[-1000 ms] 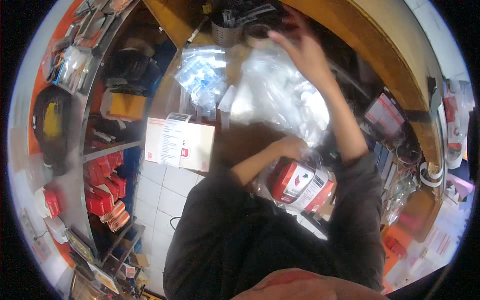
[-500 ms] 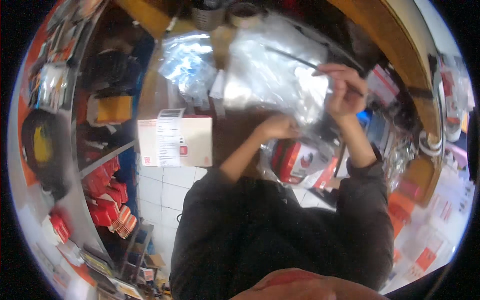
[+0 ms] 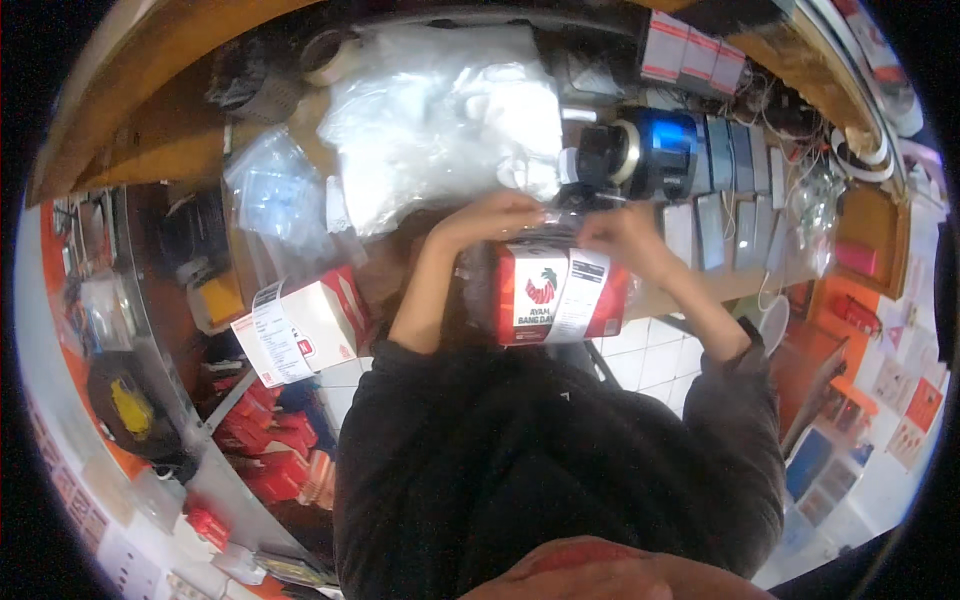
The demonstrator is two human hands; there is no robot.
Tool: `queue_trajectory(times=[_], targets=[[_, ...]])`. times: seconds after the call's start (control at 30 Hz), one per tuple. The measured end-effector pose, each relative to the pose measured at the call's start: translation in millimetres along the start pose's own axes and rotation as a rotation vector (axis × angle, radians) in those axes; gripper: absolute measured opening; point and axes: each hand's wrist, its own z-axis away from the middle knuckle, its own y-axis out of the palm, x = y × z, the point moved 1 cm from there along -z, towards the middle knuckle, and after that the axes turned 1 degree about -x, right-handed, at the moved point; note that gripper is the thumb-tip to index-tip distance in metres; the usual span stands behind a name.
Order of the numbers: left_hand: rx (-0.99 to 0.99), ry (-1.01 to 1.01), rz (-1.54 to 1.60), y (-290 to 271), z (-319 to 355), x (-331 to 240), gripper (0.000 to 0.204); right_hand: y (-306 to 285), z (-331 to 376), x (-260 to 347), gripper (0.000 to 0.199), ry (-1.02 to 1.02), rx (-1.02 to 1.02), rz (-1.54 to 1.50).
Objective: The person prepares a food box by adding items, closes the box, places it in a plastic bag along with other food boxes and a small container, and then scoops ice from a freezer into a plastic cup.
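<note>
A red and white box (image 3: 535, 287) with a white paper label sits inside a clear plastic bag (image 3: 632, 290) close in front of my body. My left hand (image 3: 497, 217) pinches the gathered top of the bag. From the other side, my right hand (image 3: 622, 232) is closed on the same gathered part, its fingers bent and slightly blurred. Whether a thin dark strip is still between the fingers I cannot make out. To the left stands a second white and red box (image 3: 283, 330), tilted in view, with a printed label down its side.
A pile of clear plastic bags (image 3: 430, 120) covers the back of the table, with smaller bags (image 3: 275, 185) at its left. Right of it are a tape roll (image 3: 628, 150), a black device with a blue light (image 3: 668, 140) and several phones (image 3: 740, 160). Shelves (image 3: 180, 400) line the left.
My right hand has come down from above the plastic pile, where it held a thin dark strip, to the bag's top. The bagged box now faces up squarely; the view has turned right.
</note>
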Motion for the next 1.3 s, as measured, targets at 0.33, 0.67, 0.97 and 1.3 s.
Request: queue_trajectory(times=[0.33,0.67,0.97,1.3], targets=[[-0.251,0.196,-0.333,17.7,31.1,-28.2,0.038,2.2,-9.5,-7.3,0.022,0.004,0.217,0.164],[-1.023,0.110,-0.436,72.0,87.9,83.1,0.025,46.4,91.3,-58.9,0.030,0.541,-0.535,-0.078],[-1.190,0.042,-0.513,131.8,122.9,-13.8,0.025,27.0,110.3,-5.1,0.044,0.373,-0.617,-0.228],[-0.994,0.232,-0.536,147.0,183.7,-93.1,0.018,-6.1,156.6,5.7,0.026,0.320,-0.777,0.259]])
